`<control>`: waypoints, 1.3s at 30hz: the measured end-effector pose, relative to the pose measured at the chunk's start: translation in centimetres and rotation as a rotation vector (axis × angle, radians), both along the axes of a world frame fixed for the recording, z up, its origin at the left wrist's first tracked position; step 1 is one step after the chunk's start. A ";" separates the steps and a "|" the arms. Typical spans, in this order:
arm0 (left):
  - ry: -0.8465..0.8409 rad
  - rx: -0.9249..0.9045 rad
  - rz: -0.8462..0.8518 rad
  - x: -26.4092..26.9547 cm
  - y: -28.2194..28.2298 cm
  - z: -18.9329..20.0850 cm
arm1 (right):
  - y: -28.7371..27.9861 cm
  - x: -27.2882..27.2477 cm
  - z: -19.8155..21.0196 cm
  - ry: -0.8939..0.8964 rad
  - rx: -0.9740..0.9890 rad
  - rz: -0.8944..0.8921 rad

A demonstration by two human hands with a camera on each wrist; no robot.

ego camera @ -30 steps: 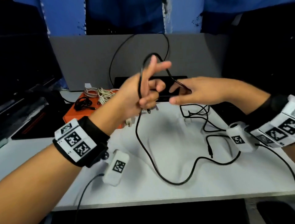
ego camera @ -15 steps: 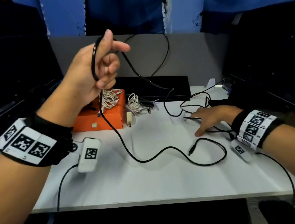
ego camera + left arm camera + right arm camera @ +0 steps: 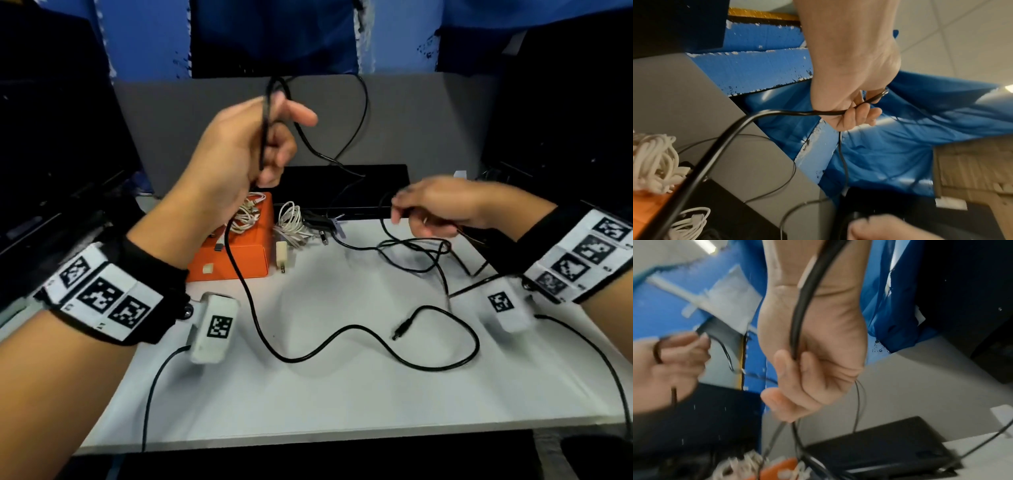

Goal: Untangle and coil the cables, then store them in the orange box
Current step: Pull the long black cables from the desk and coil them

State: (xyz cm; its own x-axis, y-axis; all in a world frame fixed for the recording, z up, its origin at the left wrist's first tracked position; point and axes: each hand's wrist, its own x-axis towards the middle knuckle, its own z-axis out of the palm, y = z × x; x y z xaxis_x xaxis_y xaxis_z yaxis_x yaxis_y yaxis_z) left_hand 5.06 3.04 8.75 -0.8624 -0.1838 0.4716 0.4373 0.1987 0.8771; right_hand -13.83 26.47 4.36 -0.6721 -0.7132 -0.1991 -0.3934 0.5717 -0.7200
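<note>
My left hand is raised above the orange box and grips a long black cable, which loops over its index finger. The left wrist view shows those curled fingers closed on the black cable. The cable hangs down, snakes across the white table and ends in a loose barrel plug. My right hand, blurred, hovers over the tangle at the right. In the right wrist view its fingers curl round the black cable.
Coiled white cables lie in the orange box. Another white coil and a white charger plug lie just right of it. A flat black device sits at the back against a grey partition. Dark monitors flank the table.
Over the last half second, my left hand has swung right toward the centre with the cable loop. My right hand has lifted off the table, taking hold of the cable.
</note>
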 end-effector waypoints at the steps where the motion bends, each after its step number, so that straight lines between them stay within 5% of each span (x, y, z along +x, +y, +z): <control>1: -0.026 -0.009 -0.027 -0.6 0.6 -0.3 | -0.1 0.4 1.1 -0.022 -0.122 -0.037; 6: -0.120 0.014 -0.204 -3.7 4.1 -2.2 | -0.7 3.1 5.5 -0.138 -0.554 -0.188; 10: -0.263 -0.113 -0.104 -6.0 6.8 -3.9 | -1.4 5.1 6.8 -0.268 -0.861 -0.251; 16: -0.617 -0.101 -0.453 -5.5 9.6 -4.8 | -2.9 5.2 7.4 0.102 -1.140 -0.459; 20: -0.625 -0.177 -0.211 -5.6 10.5 -5.1 | -3.2 3.3 7.0 0.238 -1.108 -0.549; 24: -0.604 -0.259 0.077 -6.1 9.8 -5.2 | -2.4 1.5 6.8 0.192 -0.979 -0.614; 28: -0.544 -0.443 0.184 -6.1 8.0 -4.2 | -1.8 1.3 7.0 0.113 -0.922 -0.505; 33: -0.432 -0.270 -0.153 -4.7 8.3 -2.7 | -1.1 2.4 7.8 -0.018 -0.864 -0.243; 39: -0.157 0.194 -0.099 -3.9 7.4 -3.4 | 0.8 1.9 10.2 0.019 -0.927 -0.134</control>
